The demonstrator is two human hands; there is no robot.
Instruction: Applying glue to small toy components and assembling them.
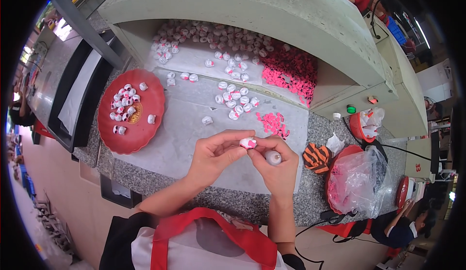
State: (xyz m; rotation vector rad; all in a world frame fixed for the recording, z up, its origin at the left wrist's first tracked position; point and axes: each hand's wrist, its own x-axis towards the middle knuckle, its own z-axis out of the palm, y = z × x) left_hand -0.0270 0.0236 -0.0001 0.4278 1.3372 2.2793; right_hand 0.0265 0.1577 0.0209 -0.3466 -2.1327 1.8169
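Above the paper-covered bench, my left hand [213,152] pinches a small white figurine piece with a pink patch [248,143] between thumb and fingers. My right hand [279,170] meets it there, thumb and forefinger at the piece's right side. Tucked in the right hand's curled fingers is a small whitish bottle [273,158], its round end showing. Just beyond the hands lie a loose pile of pink pieces [273,124], a cluster of white pieces [236,99] and a lone white piece [207,120].
A red scalloped plate [156,95] at left carries several pieces. Under the pale shelf [252,3] lie many white pieces and a pink heap [291,71]. To the right are an orange-black striped cloth [317,158], a plastic bag [361,178] and a red basket [357,127].
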